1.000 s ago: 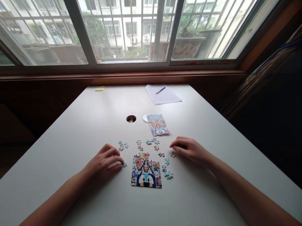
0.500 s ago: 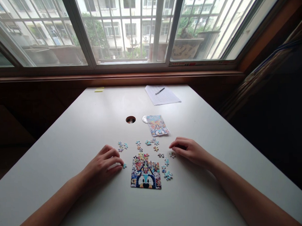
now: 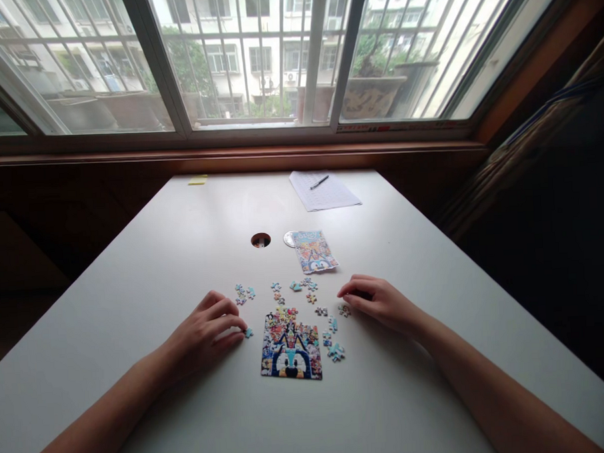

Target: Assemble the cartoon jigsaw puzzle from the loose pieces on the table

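Observation:
A partly assembled jigsaw puzzle (image 3: pixel 290 350) with a cartoon dog's face lies flat on the white table; its upper edge is uneven. To its left, my left hand (image 3: pixel 206 329) rests on the table, index finger and thumb closed at a small light-blue puzzle piece (image 3: pixel 248 332). On the other side my right hand (image 3: pixel 375 298) lies with loosely bent fingers slightly apart and nothing visible in them. Just below its fingertips is a loose puzzle piece (image 3: pixel 344 310). A larger blue piece (image 3: pixel 336 352) sits right of the assembled part.
Several loose pieces (image 3: pixel 295 286) are scattered above the puzzle. Beyond them a picture card (image 3: pixel 316 251) partly covers a round silvery disc (image 3: pixel 288 239), beside a cable hole (image 3: pixel 260 240). Farther back are paper sheets (image 3: pixel 331 197), a pen (image 3: pixel 319 182) and a yellow note (image 3: pixel 198 180).

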